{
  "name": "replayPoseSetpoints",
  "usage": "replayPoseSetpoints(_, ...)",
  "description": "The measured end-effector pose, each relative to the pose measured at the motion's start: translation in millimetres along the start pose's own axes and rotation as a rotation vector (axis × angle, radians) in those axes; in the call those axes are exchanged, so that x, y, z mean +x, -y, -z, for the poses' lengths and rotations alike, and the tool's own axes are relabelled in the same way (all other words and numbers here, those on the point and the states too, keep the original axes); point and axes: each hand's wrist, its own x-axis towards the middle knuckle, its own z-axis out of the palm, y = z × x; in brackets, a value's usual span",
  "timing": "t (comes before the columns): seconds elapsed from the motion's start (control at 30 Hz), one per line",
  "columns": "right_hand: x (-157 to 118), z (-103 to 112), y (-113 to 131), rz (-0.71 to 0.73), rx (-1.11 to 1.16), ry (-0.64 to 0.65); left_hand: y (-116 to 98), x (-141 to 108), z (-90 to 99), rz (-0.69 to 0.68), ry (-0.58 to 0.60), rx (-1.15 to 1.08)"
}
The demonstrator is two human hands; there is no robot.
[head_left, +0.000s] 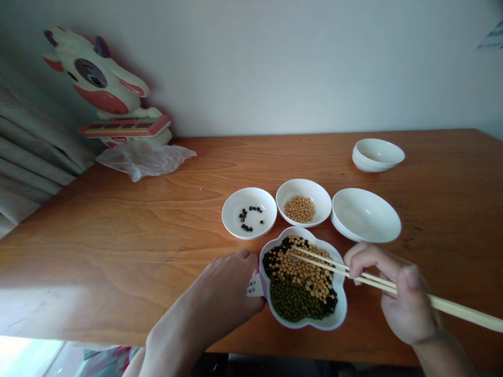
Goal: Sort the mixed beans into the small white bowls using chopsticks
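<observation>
My left hand [236, 285] is closed around the handle of a purple-rimmed, scalloped bowl [333, 324] at the front of the table. Inside lie mixed soybeans [301, 269], green mung beans [293, 301] and black beans [271, 259]. A pair of wooden chopsticks [377, 281] is gripped in my right hand [404, 298], with both tips down among the soybeans and slightly apart. Just beyond stand three white bowls: the left bowl [228, 222] holds several black beans [246, 228], the middle bowl [324, 196] holds soybeans [299, 209], and the right bowl [365, 217] shows a bare inside.
Farther back on the wooden table [176, 225] sits another white bowl [377, 154], apparently stacked. A cow-shaped toy keyboard [113, 99] leans by the wall at the far left, with a crumpled clear plastic bag [147, 159] before it. A curtain [31, 157] hangs along the left.
</observation>
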Motion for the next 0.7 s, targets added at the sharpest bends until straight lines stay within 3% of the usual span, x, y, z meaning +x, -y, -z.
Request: replayPoseSetpoints(0.7,11.3,-7.0,24.7,0.029,0.075,-0.12,-7.9,-1.6,5.9,0.041,0.055,0.018)
